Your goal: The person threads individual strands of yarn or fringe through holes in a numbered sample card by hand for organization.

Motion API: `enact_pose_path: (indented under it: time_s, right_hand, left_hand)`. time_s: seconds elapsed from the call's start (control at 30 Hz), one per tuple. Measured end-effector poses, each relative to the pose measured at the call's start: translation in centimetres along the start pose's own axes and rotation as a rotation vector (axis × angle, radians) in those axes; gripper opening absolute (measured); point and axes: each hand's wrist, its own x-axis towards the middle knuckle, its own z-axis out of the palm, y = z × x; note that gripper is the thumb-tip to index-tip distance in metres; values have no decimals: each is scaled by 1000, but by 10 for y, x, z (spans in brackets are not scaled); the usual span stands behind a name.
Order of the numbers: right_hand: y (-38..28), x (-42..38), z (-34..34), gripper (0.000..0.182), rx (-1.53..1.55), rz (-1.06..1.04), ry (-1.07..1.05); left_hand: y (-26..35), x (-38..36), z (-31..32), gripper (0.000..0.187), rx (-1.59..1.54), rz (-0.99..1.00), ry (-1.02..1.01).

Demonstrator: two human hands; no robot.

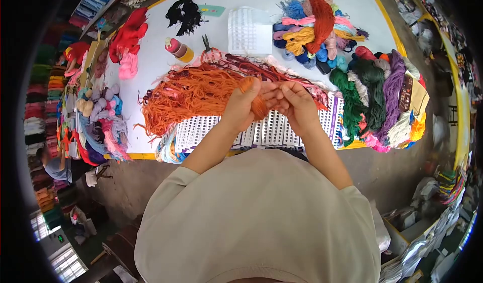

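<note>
My left hand (242, 106) is closed around a bundle of orange thread (259, 107), which loops over and below the fingers. Close beside it, my right hand (301, 107) has thumb and fingertips pinched together near the left fingertips; whatever lies in that pinch is too fine to make out. A large loose heap of orange thread (188, 97) spreads to the left of my hands. Under both hands lie white cards with rows of punched holes (276, 127). Dark red and pink strands (251, 67) run behind them.
Scissors (206, 43), a bottle (179, 50), a printed sheet (250, 30) and black thread (185, 12) lie farther back on the white table (151, 46). Multicoloured skeins (312, 26) are piled behind, with green and purple skeins (370, 89) at right. Another person (58, 167) is at far left.
</note>
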Motion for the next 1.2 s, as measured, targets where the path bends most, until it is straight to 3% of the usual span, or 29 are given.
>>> enact_pose_path:
  time_s: [0.03,0.1,0.17,0.27,0.67,1.07,1.2]
  right_hand:
    - [3,3,-7,9,34,2,-10]
    - [2,1,-4,11,69,2,-18]
    - [-6,-8,16,10,-324,-21,57]
    - [8,-3,7,8,-403,-90,11]
    - [3,-6,7,5,-160,-42,14]
    - [2,-8,6,8,-391,-104,72]
    - [0,-9,4,7,-328,-100,74]
  left_hand:
    - [0,1,0,49,-158,-4,-21]
    - [-3,2,7,50,-173,8,1]
    - [-3,1,11,51,-191,25,27]
    - [-1,-2,15,49,66,-26,-11]
    - [-6,-1,9,39,-83,31,74]
    - [-9,0,22,41,-71,15,50]
    - [-8,2,24,35,-89,29,77]
